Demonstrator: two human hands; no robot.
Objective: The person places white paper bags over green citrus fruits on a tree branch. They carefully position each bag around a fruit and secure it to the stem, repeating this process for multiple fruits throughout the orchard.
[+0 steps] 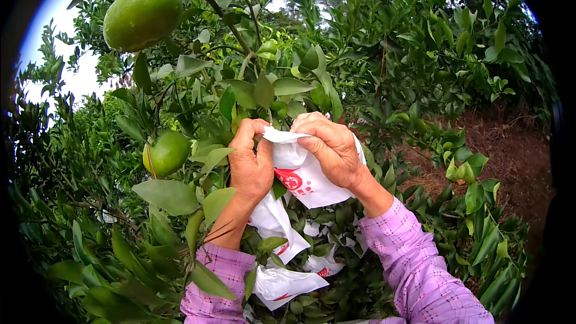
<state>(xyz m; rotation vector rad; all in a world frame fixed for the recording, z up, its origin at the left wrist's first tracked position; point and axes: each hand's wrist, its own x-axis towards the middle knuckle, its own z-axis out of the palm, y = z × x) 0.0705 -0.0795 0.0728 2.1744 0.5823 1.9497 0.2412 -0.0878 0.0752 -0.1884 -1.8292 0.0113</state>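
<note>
A white fruit bag (330,184) with red printing hangs between my hands, its top edge gathered below a thin stem. My left hand (252,162) pinches the left end of that edge. With thumb and fingers, my right hand (330,146) grips the folded top on the other side. Whether a fruit sits inside the bag cannot be seen. Just above my fingers are citrus leaves (265,92). Below my hands, more white bags hang among the foliage, one (281,225) near my left wrist and another (288,283) lower down.
A large green citrus fruit (143,17) hangs at upper left from a branch (220,11). Another green fruit (166,153) is left of my left hand. Leafy twigs (216,234) cross before my left forearm. Brown, dry ground (504,162) shows at right.
</note>
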